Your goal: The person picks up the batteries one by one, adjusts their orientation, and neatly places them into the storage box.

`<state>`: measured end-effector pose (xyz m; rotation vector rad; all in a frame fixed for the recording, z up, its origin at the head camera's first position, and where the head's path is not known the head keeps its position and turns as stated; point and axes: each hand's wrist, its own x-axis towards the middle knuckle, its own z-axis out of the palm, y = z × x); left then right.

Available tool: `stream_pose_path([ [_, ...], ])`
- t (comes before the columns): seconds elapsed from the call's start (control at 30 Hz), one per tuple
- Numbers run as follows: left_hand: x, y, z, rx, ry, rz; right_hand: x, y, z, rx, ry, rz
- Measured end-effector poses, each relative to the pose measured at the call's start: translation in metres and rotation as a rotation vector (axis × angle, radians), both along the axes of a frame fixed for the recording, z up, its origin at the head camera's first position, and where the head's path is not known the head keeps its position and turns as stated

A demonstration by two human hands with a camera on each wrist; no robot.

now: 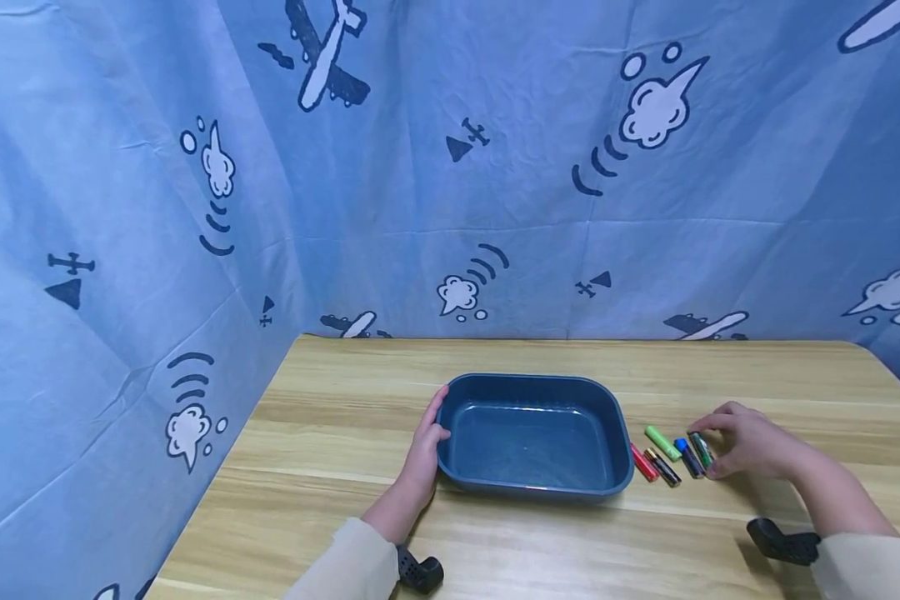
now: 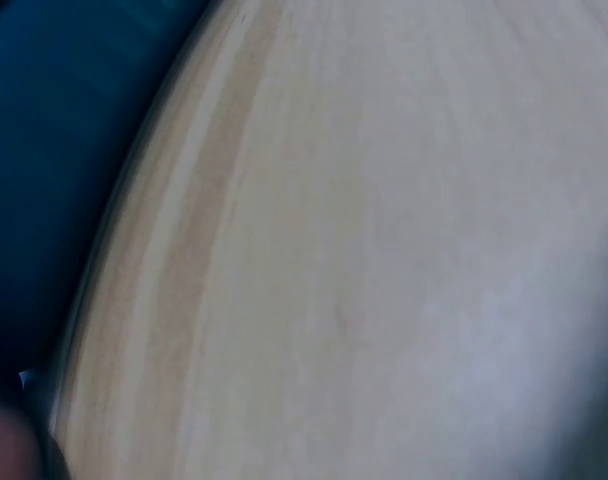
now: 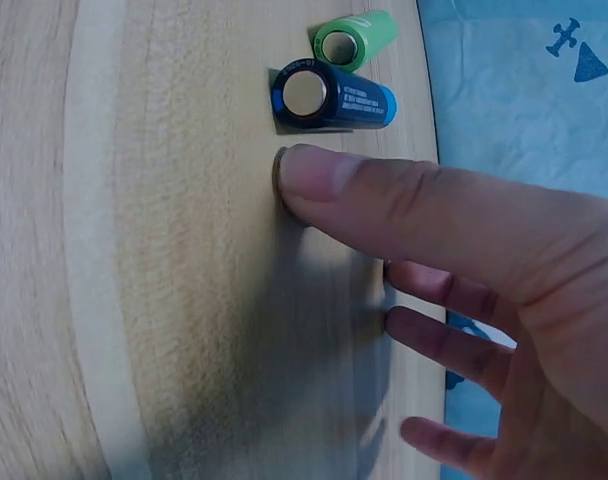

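A dark blue rectangular basin [image 1: 532,446] stands on the table with nothing inside. At its left end my left hand [image 1: 422,454] grips the wall, thumb over the rim and fingers along the outside. To the right of the basin, my right hand [image 1: 753,442] pinches a dark green battery [image 1: 700,450] by its ends, thumb at the near one. In the right wrist view the thumb [image 3: 384,195] mostly hides that battery. Beside it lie a blue battery [image 1: 689,459], a light green one [image 1: 662,442], a black and gold one [image 1: 662,468] and a red one [image 1: 643,463].
The wooden table [image 1: 345,392] runs back to a blue curtain [image 1: 390,167] printed with planes and clouds, which also hangs along the left side. A black device [image 1: 783,543] is worn at the right wrist, another [image 1: 420,573] at the left.
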<state>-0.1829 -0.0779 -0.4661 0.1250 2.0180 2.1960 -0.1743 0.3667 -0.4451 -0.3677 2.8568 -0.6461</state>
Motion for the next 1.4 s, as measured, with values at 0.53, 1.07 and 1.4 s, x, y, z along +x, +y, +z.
stream_pose_path([
  [0.53, 0.01, 0.003, 0.02, -0.029, 0.0, -0.001, -0.003, 0.007, 0.009, 0.02, -0.077, -0.167],
  [1.07, 0.009, 0.001, 0.018, -0.021, 0.014, -0.003, -0.004, 0.001, 0.02, 0.031, -0.065, -0.155],
  [1.4, 0.009, 0.001, 0.018, -0.031, 0.004, -0.005, -0.002, -0.004, 0.025, 0.029, 0.011, -0.135],
])
